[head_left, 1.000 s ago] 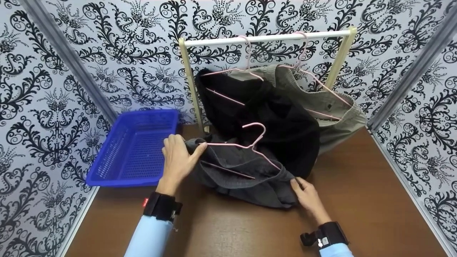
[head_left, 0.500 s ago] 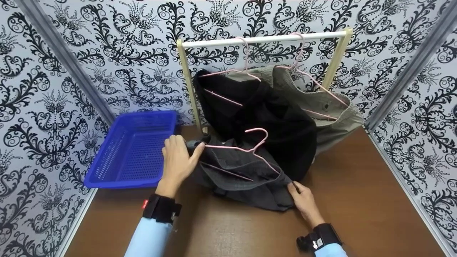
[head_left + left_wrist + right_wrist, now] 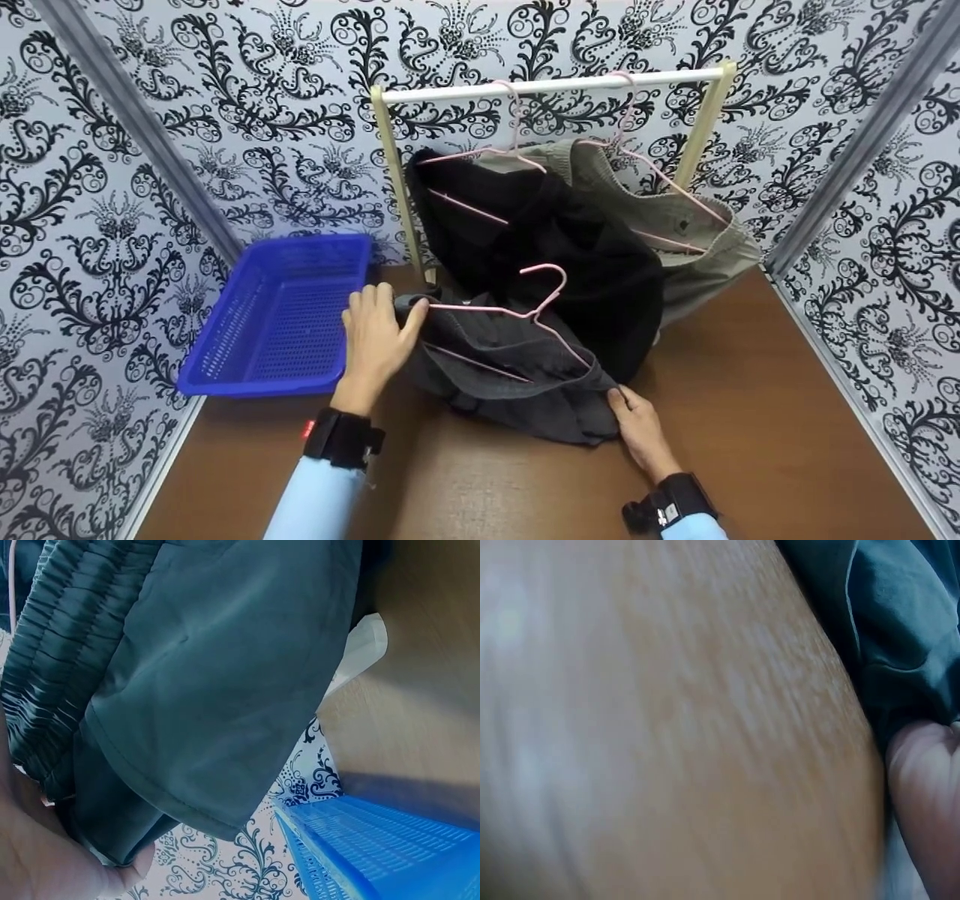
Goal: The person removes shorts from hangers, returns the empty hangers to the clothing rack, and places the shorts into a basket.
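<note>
A pair of dark grey shorts (image 3: 525,409) with a gathered elastic waistband (image 3: 71,637) is held stretched just above the table. Inside the waist sits a pink hanger (image 3: 517,310), its hook standing up out of the opening. My left hand (image 3: 373,337) pinches the waistband's left corner, thumb at the hanger's end. On the other side, my right hand (image 3: 641,427) grips the cloth at the right end of the waist. In the left wrist view, fingers and thumb close on the fabric at the lower left; in the right wrist view, only part of the hand (image 3: 928,799) shows.
Behind the shorts stands a rack with a white rail (image 3: 562,86). From it hang a black garment (image 3: 570,240) and a khaki garment (image 3: 697,277), each on a pink hanger. A blue perforated basket (image 3: 262,386) stands at left on the brown table (image 3: 772,420). Patterned walls enclose the table.
The hook of the pink hanger has shifted slightly to the right within the waist. Both hands keep their hold on the shorts and have barely moved.
</note>
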Motion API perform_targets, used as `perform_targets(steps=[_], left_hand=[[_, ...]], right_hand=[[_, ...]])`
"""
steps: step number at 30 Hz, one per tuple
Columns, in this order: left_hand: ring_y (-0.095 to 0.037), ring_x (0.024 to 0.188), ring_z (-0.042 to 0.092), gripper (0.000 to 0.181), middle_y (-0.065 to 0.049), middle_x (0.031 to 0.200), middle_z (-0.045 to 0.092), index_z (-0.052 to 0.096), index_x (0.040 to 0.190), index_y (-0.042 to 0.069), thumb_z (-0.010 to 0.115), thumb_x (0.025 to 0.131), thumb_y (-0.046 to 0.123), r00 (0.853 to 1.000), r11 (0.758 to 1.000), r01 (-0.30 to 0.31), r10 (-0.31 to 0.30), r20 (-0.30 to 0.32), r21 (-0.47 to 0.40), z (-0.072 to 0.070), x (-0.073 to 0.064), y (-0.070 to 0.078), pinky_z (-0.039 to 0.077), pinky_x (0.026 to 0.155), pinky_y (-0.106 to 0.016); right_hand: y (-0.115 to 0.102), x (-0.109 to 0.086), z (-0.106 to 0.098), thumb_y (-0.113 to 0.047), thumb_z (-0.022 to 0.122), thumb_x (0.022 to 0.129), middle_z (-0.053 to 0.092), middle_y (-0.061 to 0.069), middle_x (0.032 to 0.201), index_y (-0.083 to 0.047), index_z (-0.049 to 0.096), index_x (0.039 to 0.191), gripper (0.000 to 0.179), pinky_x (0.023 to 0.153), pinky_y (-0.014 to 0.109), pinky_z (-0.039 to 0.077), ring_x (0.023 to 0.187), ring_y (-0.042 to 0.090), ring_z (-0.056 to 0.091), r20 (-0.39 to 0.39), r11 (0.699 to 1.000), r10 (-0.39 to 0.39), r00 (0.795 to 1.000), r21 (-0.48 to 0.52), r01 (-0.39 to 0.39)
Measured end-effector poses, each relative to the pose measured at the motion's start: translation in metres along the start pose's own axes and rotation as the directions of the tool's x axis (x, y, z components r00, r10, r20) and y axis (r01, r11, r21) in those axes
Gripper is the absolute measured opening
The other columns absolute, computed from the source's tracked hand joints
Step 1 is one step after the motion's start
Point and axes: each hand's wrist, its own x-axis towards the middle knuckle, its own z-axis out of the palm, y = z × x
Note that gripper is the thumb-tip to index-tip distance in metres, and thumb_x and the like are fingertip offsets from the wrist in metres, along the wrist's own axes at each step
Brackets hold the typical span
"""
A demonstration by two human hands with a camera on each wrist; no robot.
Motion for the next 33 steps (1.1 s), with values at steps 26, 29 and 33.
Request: perform_targets(steps=[26, 29, 33], left_hand=[[-0.047, 0.089, 0.054, 0.036, -0.025, 0.097, 0.057, 0.064, 0.094, -0.004, 0.069, 0.096, 0.031, 0.988, 0.991, -0.006, -0.014, -0.153, -0.132, 0.001, 0.007, -0.009, 0.043, 0.081, -0.056], [-0.048, 0.089, 0.054, 0.033, -0.025, 0.095, 0.057, 0.063, 0.093, -0.005, 0.068, 0.096, 0.027, 0.988, 0.990, -0.009, -0.013, -0.157, -0.139, 0.001, 0.009, -0.009, 0.043, 0.082, -0.057], [-0.049, 0.090, 0.054, 0.031, -0.026, 0.094, 0.057, 0.062, 0.094, -0.006, 0.066, 0.098, 0.024, 0.988, 0.989, -0.015, -0.009, -0.156, -0.149, 0.001, 0.010, -0.008, 0.043, 0.084, -0.057]], right_hand=[[0.002, 0.002, -0.002, -0.029, 0.051, 0.109, 0.038, 0.039, 0.152, 0.019, 0.038, 0.147, 0.062, 0.122, 0.056, 0.026, 0.147, 0.051, 0.033, 0.044, 1.000, 0.007, 0.999, 0.006, -0.007], [0.003, 0.000, -0.001, -0.038, 0.054, 0.107, 0.037, 0.042, 0.150, 0.022, 0.038, 0.145, 0.072, 0.121, 0.056, 0.028, 0.145, 0.054, 0.032, 0.030, 1.000, -0.015, 0.999, 0.002, 0.014], [0.002, 0.001, -0.001, -0.037, 0.054, 0.107, 0.036, 0.042, 0.151, 0.022, 0.037, 0.146, 0.073, 0.121, 0.057, 0.027, 0.146, 0.054, 0.032, 0.032, 1.000, -0.018, 0.999, -0.011, 0.019]])
